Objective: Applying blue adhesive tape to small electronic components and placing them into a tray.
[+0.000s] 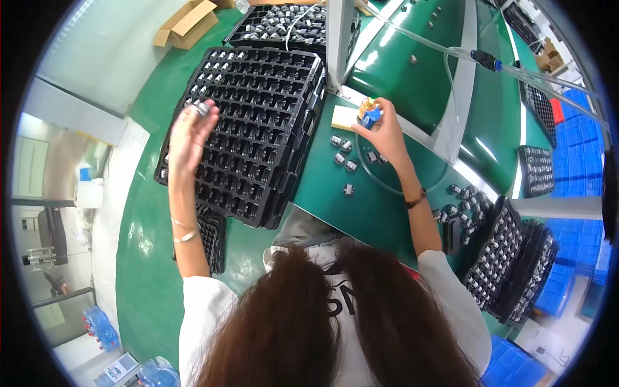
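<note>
My left hand point(189, 137) is above the left part of a black pocketed tray point(314, 97), its fingers closed on a small silver metal part point(203, 108). Similar parts sit in some of the tray's pockets along the far left side; most other pockets hold none. My right hand point(385, 132), over the green tabletop point(325, 205), grips a blue fitting with a brass-coloured top point(369, 116); its exact kind is unclear. Just left of that hand lies a pale yellow block point(343, 118). Several small silver-and-black parts point(340, 158) are scattered on the tabletop close by.
Behind the pocketed tray stands another tray heaped with parts point(274, 27). A green conveyor belt point(403, 58) runs beyond a metal frame. Clear tubing point(445, 84) loops past my right forearm. More loose parts point(465, 205) and filled trays point(495, 258) are at right, blue crates point(574, 155) farther off.
</note>
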Demonstrator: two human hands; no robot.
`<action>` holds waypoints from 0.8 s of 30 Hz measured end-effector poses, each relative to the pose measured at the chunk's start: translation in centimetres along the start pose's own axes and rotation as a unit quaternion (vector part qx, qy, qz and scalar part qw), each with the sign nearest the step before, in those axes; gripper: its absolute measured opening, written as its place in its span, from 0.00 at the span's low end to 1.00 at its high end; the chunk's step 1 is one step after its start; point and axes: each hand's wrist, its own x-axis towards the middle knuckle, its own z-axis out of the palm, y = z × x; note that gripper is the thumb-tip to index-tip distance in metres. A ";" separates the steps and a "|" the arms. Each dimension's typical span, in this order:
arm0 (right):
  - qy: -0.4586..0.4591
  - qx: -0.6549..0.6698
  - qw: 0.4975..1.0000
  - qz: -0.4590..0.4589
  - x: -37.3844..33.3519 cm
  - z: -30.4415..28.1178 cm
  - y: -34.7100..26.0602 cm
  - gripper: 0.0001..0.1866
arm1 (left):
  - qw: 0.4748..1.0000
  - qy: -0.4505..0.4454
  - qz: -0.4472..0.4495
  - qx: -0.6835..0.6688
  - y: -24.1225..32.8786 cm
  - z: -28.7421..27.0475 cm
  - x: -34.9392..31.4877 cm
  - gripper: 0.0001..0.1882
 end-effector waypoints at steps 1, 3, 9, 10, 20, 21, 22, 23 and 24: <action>0.013 0.012 1.000 -0.003 0.5 0.5 0.0 0.30 | 0.997 -0.002 -0.051 -0.065 -0.9 1.0 -1.2 0.10; 0.012 0.011 1.000 -0.001 1.5 1.8 2.5 0.27 | 0.980 -0.028 -0.119 -0.160 -2.5 4.0 -4.7 0.10; 0.085 0.074 0.993 0.028 7.4 0.2 6.8 0.19 | 0.929 -0.068 -0.197 -0.304 -6.9 9.6 -11.1 0.18; 0.114 0.046 0.991 0.044 8.8 -0.7 7.9 0.18 | 0.923 -0.082 -0.202 -0.317 -7.7 10.2 -11.3 0.20; 0.160 -0.138 0.973 0.090 13.0 -2.2 14.3 0.22 | 0.948 -0.075 -0.214 -0.225 -11.7 14.1 -11.4 0.17; 0.160 -0.142 0.972 0.095 13.2 -2.1 14.3 0.22 | 0.950 -0.078 -0.206 -0.219 -12.0 14.4 -11.2 0.16; 0.158 -0.144 0.972 0.095 13.3 -2.2 14.3 0.22 | 0.950 -0.077 -0.208 -0.221 -12.3 14.7 -11.0 0.16; 0.156 -0.155 0.970 0.103 13.4 -2.4 14.3 0.22 | 0.948 -0.084 -0.206 -0.226 -12.5 15.1 -10.9 0.16; 0.155 -0.166 0.968 0.111 13.4 -2.7 14.3 0.23 | 0.947 -0.091 -0.204 -0.230 -12.7 15.5 -10.8 0.16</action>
